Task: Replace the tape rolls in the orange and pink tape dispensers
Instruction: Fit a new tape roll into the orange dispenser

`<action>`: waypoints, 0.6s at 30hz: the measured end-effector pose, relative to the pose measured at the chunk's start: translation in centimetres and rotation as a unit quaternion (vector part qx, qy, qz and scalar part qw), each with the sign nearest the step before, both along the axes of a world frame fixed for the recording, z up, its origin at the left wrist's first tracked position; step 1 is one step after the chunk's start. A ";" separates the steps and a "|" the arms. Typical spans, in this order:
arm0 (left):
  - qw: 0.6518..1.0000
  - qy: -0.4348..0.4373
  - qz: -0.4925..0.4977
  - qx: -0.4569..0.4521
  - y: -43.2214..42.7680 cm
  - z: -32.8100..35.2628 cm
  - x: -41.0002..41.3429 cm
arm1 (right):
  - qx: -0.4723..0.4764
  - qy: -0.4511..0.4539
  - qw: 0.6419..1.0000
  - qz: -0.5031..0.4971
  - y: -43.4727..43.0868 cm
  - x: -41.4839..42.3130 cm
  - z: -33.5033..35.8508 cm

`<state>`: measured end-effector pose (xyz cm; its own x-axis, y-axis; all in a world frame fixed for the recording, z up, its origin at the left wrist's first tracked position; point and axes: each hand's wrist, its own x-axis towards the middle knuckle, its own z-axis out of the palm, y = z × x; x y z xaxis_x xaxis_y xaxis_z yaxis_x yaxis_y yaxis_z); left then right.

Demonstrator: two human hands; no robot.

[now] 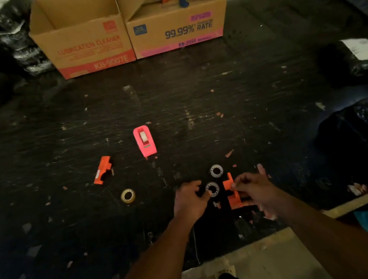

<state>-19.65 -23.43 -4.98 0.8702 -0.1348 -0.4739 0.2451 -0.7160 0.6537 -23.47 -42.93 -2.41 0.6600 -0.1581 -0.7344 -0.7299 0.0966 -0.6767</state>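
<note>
Both arms reach forward over a dark, scuffed surface (196,95) littered with small scraps. The left hand (192,198) rests low with its fingers curled, the fingertips touching a clear tape roll (212,189) that lies flat just at its 3 o'clock; whether it actually grips the roll cannot be told. The right hand (252,187) is pinched together, thumb and forefinger closed on an orange dispenser piece (232,193) standing at its 9 o'clock, between the two hands. A second clear tape roll (216,171) lies flat at 12 o'clock from the first, near but apart from both hands.

The pink tape dispenser (145,143) sits upright well apart from the hands, at about 11 o'clock from the left hand, with a roll visible in its well. Another orange dispenser piece (102,170) lies on its side at about 10 o'clock from the left hand, farther out. A yellowish tape roll (128,195) lies flat at 9 o'clock from the left hand, well apart.

At the far edge, 12 o'clock, stand two cardboard boxes (131,29) side by side, the left one open.
</note>
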 end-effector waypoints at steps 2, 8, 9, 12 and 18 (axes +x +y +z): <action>1.000 -0.009 -0.007 0.009 -0.4 0.1 -0.2 | 0.006 0.003 1.000 0.002 -0.1 0.0 -0.2; 0.996 -0.046 -0.031 0.076 -1.8 -0.7 -1.2 | 0.001 0.011 1.000 0.020 -1.7 0.1 -0.9; 0.994 -0.057 -0.030 0.084 -1.9 -0.7 -1.4 | -0.002 0.010 1.000 0.028 -1.9 0.1 -1.0; 0.992 -0.086 -0.011 0.097 -2.1 -1.1 -1.7 | -0.004 0.009 0.999 0.040 -2.4 0.0 -1.1; 0.989 -0.116 0.013 0.089 -2.3 -0.8 -1.9 | 0.000 -0.001 0.999 0.038 -2.1 -0.2 -1.1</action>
